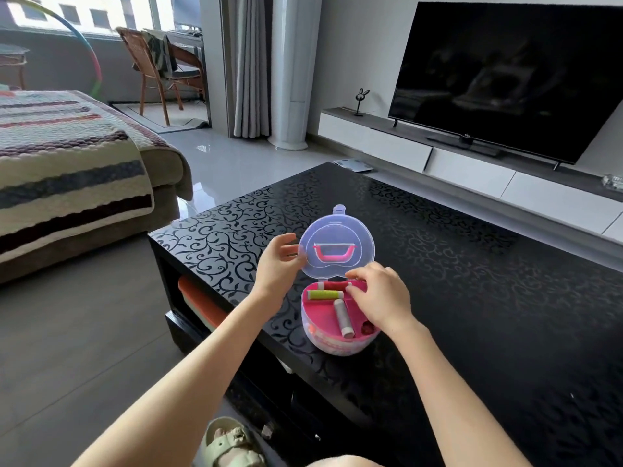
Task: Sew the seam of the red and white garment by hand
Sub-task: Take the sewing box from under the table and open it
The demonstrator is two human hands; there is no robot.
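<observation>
So the round pink sewing box (323, 337) sits on the black worktop (472, 298) right under the right hand (382, 299), with a grey spool (343, 318) just on the near side of its fingers (362, 274) and a green spool (325, 294) just to their left. Those fingers are curled down with the tips on the end of the red spool (332, 285), but honestly can't tell if they've actually got a grip on it. A bit further out, the left hand (276, 261) pinches the left edge of the flipped-up clear lid (340, 237) between thumb and half-spread fingers (286, 241).
</observation>
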